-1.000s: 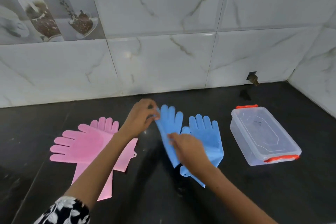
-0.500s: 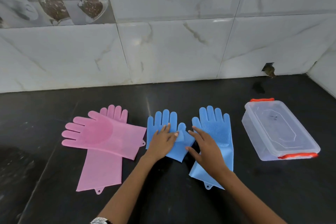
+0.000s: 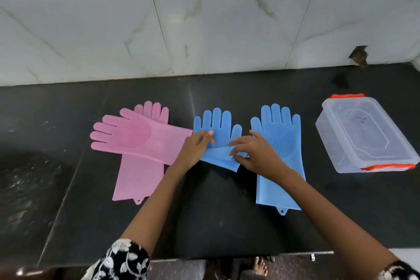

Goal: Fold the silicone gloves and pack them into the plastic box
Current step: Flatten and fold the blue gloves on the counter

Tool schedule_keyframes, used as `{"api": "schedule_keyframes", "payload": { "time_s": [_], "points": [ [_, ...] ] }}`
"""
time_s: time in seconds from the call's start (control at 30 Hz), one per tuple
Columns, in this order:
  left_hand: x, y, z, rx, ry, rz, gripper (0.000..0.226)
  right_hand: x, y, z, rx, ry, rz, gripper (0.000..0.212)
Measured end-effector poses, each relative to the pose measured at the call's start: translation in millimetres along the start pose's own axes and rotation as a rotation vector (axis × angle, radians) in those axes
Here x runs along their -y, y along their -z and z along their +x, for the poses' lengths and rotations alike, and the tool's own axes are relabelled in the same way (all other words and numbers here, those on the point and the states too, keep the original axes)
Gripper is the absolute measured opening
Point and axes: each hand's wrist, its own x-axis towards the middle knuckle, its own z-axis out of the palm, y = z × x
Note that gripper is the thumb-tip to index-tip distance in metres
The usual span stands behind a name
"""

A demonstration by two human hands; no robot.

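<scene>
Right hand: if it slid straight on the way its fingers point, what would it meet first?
Probably the left hand: the right hand points left across the folded blue glove.

Bare forearms; short black sleeves (image 3: pixel 122 259) printed with white leaves.

lower pink glove (image 3: pixel 138 179): palm hidden | folded blue glove (image 3: pixel 218 129): cuff part-covered

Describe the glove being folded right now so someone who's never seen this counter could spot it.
On the black counter, four gloves lie left of the clear plastic box. Look at the middle one, the folded blue glove, under both the left hand and the right hand. Its cuff is doubled up, so it looks shorter than the flat blue glove beside it.
</scene>
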Motion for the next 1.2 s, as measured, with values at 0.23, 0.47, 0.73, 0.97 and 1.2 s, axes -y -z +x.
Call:
{"api": "schedule_keyframes", "payload": {
  "time_s": [0.23,0.47,0.73,0.97,1.2],
  "points": [
    [7.6,-2.5,8.7,0.136,-0.104,0.320,0.043,18.2,3.5,-10.6,0.182,-0.111,0.515,0.024],
    [26.6,-33.0,2.3,0.118,-0.178,0.708,0.054,-18.2,-25.6,32.1,-0.254,-0.604,0.063,0.024],
    [31.9,-60.4,-4.4,-0.050,-0.171,0.729,0.057,-18.6,-32.8,66.3,-0.352,-0.692,0.020,0.022],
    [27.4,-78.1,-8.5,-0.103,-0.172,0.785,0.061,-29.9,-30.8,51.8,-0.338,-0.594,-0.019,0.013],
    [33.3,-75.4,-14.6,-0.123,-0.210,0.797,0.062,-43.7,-51.8,-40.4,-0.247,-0.535,-0.140,0.053]
  ]
}}
